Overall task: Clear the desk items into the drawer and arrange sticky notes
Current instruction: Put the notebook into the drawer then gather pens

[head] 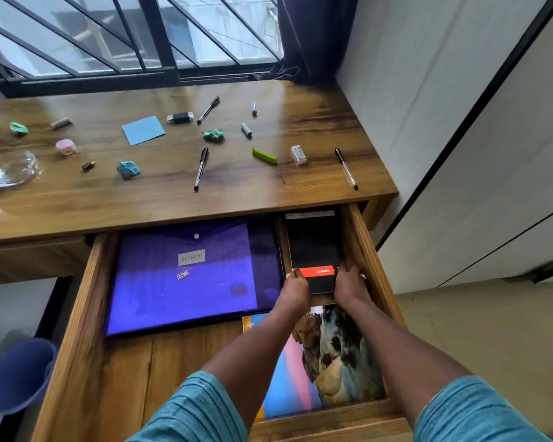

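The wooden drawer (77,314) stands pulled out under the desk (173,199). In its right rear corner lies a black spiral notebook (313,247) with a red band. My left hand (296,290) grips its near left corner and my right hand (351,283) grips its near right corner. A blue sticky note pad (143,130) lies on the desk. Pens (201,169) (346,168) (208,109), markers (246,129), a green clip (264,155) and crumpled green paper (214,134) are scattered across the desktop.
A purple folder (186,282) fills the drawer's left side; a colourful picture book (326,355) lies under my forearms. A glass bowl (12,170), pink caps (65,146), a white eraser (299,154) and a black USB stick (180,118) sit on the desk. A blue bin (16,374) stands at the left.
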